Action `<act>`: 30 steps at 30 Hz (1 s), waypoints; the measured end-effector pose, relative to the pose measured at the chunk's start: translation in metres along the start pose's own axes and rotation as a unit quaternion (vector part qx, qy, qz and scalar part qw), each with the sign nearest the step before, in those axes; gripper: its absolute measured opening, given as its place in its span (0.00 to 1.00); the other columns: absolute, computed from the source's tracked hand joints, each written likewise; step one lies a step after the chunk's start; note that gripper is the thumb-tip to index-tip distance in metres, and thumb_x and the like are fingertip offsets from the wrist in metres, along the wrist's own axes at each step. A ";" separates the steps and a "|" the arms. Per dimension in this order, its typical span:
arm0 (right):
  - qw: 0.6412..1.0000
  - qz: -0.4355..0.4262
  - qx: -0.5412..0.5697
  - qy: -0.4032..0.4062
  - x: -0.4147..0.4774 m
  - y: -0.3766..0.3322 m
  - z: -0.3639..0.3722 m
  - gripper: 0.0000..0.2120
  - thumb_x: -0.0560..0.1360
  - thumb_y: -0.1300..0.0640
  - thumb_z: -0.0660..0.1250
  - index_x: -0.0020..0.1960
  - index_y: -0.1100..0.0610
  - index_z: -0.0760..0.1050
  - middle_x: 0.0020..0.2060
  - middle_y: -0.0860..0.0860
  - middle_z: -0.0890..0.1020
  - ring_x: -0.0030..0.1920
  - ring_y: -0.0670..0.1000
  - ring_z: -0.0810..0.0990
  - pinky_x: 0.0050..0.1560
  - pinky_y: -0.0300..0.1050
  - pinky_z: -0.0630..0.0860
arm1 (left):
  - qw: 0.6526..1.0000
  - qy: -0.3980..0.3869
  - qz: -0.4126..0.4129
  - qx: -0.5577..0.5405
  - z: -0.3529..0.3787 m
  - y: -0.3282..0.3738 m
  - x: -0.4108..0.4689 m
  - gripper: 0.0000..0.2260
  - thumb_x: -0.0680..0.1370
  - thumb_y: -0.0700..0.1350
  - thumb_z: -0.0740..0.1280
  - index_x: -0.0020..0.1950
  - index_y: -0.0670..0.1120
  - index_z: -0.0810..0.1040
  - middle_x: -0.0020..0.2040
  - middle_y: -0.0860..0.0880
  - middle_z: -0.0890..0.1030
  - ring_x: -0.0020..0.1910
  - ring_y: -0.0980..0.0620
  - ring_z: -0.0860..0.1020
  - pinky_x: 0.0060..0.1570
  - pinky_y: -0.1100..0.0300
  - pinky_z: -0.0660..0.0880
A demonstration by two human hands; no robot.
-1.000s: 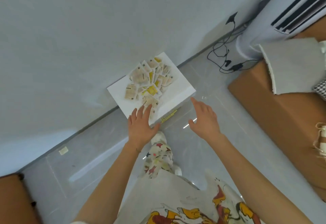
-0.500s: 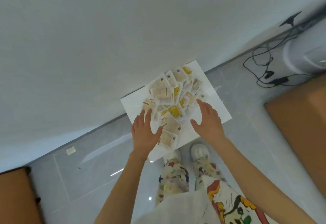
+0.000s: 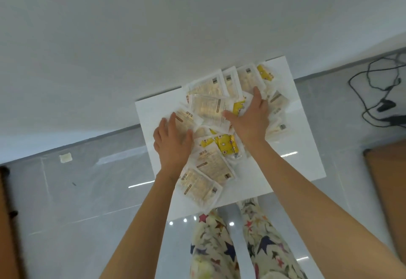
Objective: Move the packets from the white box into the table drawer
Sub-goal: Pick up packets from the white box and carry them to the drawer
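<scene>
Left hand and right hand press flat, fingers spread, on packets heaped in the white box, seemingly to gather them.

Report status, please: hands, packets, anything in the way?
Left hand, right hand flat on packets. Heaped in white box, none lifted. Drawer not in view.

Plain white wall above, met by glossy grey floor tiles along a dark skirting strip. Glints of light mirrored in the tiles. Tangled black cables far right near the wall. Small pale scrap left. Brown surface far right, second brown surface far left.
</scene>
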State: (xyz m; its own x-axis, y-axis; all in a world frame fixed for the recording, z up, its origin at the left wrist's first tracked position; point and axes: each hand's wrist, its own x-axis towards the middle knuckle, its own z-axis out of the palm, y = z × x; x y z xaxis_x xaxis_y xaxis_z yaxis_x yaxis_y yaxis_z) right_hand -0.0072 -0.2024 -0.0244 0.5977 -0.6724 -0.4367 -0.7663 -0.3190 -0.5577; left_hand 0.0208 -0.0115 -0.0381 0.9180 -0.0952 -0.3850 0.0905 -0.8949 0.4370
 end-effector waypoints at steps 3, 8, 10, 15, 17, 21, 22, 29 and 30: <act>0.993 -0.005 0.117 -0.024 0.000 0.001 0.002 0.45 0.69 0.55 0.76 0.77 0.52 0.52 0.72 0.52 0.65 0.71 0.53 0.65 0.69 0.54 0.68 | 0.999 0.025 -0.034 0.003 0.004 0.010 0.005 0.27 0.78 0.50 0.64 0.75 0.49 0.61 0.72 0.44 0.64 0.70 0.41 0.62 0.66 0.42 0.63; 0.966 0.058 0.248 -0.043 -0.014 0.013 -0.015 0.36 0.72 0.64 0.71 0.74 0.52 0.57 0.53 0.47 0.78 0.50 0.43 0.79 0.39 0.25 0.75 | 0.998 0.005 -0.055 0.014 0.010 0.014 -0.001 0.27 0.77 0.49 0.66 0.74 0.47 0.62 0.68 0.43 0.65 0.67 0.41 0.63 0.64 0.44 0.62; 0.965 0.070 0.252 -0.037 -0.017 0.022 -0.025 0.29 0.73 0.64 0.71 0.69 0.53 0.64 0.48 0.45 0.79 0.46 0.39 0.78 0.35 0.23 0.73 | 0.998 -0.010 -0.053 0.016 0.009 0.012 -0.003 0.26 0.77 0.49 0.67 0.73 0.47 0.63 0.68 0.43 0.64 0.67 0.41 0.63 0.65 0.43 0.62; 0.969 0.094 0.228 -0.023 -0.024 0.052 -0.047 0.12 0.73 0.63 0.70 0.56 0.59 0.76 0.47 0.49 0.80 0.48 0.49 0.78 0.45 0.38 0.75 | 0.999 -0.041 -0.006 0.013 0.002 -0.002 -0.014 0.26 0.78 0.49 0.66 0.74 0.48 0.64 0.75 0.43 0.59 0.74 0.42 0.56 0.71 0.41 0.57; 0.966 0.106 0.237 -0.017 -0.027 0.064 -0.053 0.09 0.73 0.63 0.70 0.52 0.60 0.74 0.43 0.48 0.78 0.46 0.49 0.77 0.45 0.41 0.75 | 0.998 -0.054 0.016 -0.001 0.000 -0.009 -0.018 0.24 0.78 0.48 0.67 0.73 0.47 0.65 0.76 0.44 0.58 0.76 0.43 0.55 0.72 0.41 0.56; 0.957 0.140 0.253 0.001 -0.035 0.084 -0.057 0.07 0.74 0.63 0.69 0.46 0.55 0.71 0.42 0.48 0.76 0.46 0.51 0.77 0.49 0.49 0.77 | 0.997 -0.044 0.059 -0.034 -0.001 -0.022 -0.026 0.18 0.79 0.50 0.66 0.67 0.46 0.71 0.75 0.46 0.64 0.75 0.44 0.59 0.70 0.37 0.60; 0.953 0.150 0.263 0.004 -0.037 0.088 -0.057 0.07 0.75 0.63 0.68 0.44 0.54 0.71 0.43 0.48 0.77 0.46 0.52 0.77 0.48 0.48 0.77 | 0.997 -0.045 0.062 -0.034 -0.001 -0.023 -0.029 0.20 0.78 0.54 0.65 0.67 0.46 0.70 0.75 0.47 0.65 0.75 0.44 0.60 0.70 0.37 0.61; 0.928 0.203 0.308 -0.046 -0.055 0.101 -0.052 0.19 0.72 0.53 0.73 0.59 0.55 0.70 0.51 0.50 0.80 0.50 0.49 0.80 0.46 0.46 0.78 | 0.993 -0.065 0.080 0.062 0.003 -0.025 -0.042 0.49 0.63 0.65 0.75 0.77 0.47 0.57 0.73 0.47 0.63 0.72 0.45 0.60 0.68 0.44 0.60; 0.927 0.209 0.306 -0.053 -0.056 0.099 -0.051 0.21 0.71 0.53 0.74 0.60 0.55 0.71 0.51 0.48 0.80 0.49 0.47 0.80 0.45 0.44 0.77 | 0.994 -0.061 0.071 0.064 0.003 -0.025 -0.041 0.49 0.63 0.65 0.76 0.76 0.47 0.58 0.71 0.46 0.64 0.70 0.45 0.61 0.67 0.45 0.61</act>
State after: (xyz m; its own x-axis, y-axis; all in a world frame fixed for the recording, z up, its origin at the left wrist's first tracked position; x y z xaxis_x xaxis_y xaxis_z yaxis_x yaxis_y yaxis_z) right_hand -0.1286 -0.2305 -0.0197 0.3241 -0.5717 -0.7538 -0.6781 0.4152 -0.6064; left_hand -0.0199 0.0135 -0.0356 0.8635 -0.2695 -0.4264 -0.0939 -0.9163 0.3892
